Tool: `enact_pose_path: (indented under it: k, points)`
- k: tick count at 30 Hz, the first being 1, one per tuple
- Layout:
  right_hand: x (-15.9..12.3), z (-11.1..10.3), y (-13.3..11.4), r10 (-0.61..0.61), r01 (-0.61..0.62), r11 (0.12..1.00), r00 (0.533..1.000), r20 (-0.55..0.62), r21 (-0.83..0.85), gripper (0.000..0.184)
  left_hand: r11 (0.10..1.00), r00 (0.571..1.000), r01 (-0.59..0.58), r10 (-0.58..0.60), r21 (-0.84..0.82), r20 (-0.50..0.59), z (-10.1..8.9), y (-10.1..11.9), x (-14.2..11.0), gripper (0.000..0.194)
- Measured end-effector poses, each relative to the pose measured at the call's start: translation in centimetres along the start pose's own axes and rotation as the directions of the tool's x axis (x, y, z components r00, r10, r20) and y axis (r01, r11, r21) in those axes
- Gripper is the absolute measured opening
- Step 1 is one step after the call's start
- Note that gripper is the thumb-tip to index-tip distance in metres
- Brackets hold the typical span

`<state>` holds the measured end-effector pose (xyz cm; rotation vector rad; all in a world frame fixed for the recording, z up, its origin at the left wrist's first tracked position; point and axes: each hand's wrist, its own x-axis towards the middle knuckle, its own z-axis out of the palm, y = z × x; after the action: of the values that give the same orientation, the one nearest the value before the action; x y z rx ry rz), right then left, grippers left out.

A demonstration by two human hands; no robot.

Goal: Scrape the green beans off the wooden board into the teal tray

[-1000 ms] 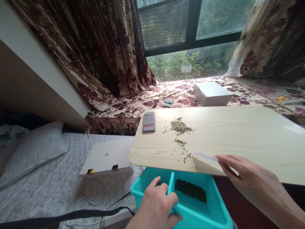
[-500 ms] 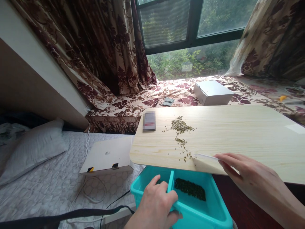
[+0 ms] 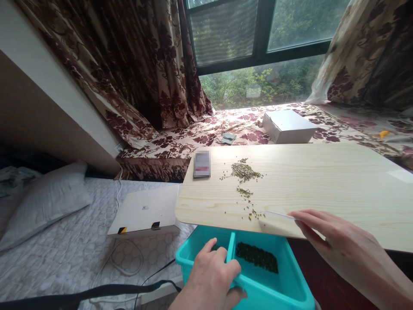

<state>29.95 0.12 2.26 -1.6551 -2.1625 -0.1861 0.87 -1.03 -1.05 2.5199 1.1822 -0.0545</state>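
My left hand (image 3: 211, 280) is closed on the middle divider of a turquoise plastic bin (image 3: 292, 280), held just under the near edge of a pale wooden board (image 3: 322, 181). Dark green beans (image 3: 257, 257) lie in the bin's right compartment. My right hand (image 3: 338, 245) pinches a thin clear card (image 3: 280, 215), whose edge stands on the board beside a trail of small green beans (image 3: 245, 191). A larger heap of green beans (image 3: 244, 171) sits further back on the board.
A phone (image 3: 201, 164) lies at the board's left end. Behind, a white box (image 3: 288, 126) rests on the floral window seat. A white flat box (image 3: 146, 211), a pillow (image 3: 45, 198) and cables lie on the quilted mattress at left.
My right hand has slid the clear card slightly left toward the trail of beans. The left hand and bin have barely moved.
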Motion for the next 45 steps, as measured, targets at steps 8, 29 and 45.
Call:
enact_pose_path:
  k: [8,29,45]
  points:
    - [-0.1,-0.1,-0.3,-0.038,0.038,0.999,0.999,0.016,0.014,0.036,1.000,1.000,-0.006,0.006,0.017,-0.008,0.0,0.0,-0.2,0.036]
    - [0.8,0.8,-1.7,-0.075,0.076,0.996,0.997,-0.012,0.040,0.038,0.995,0.998,-0.050,0.048,0.084,0.028,0.6,-0.7,0.2,0.037]
    - [-0.4,0.2,0.0,0.053,-0.052,0.998,0.998,-0.019,0.029,0.040,1.000,1.000,-0.012,0.013,0.024,-0.021,0.1,-0.1,-0.4,0.037]
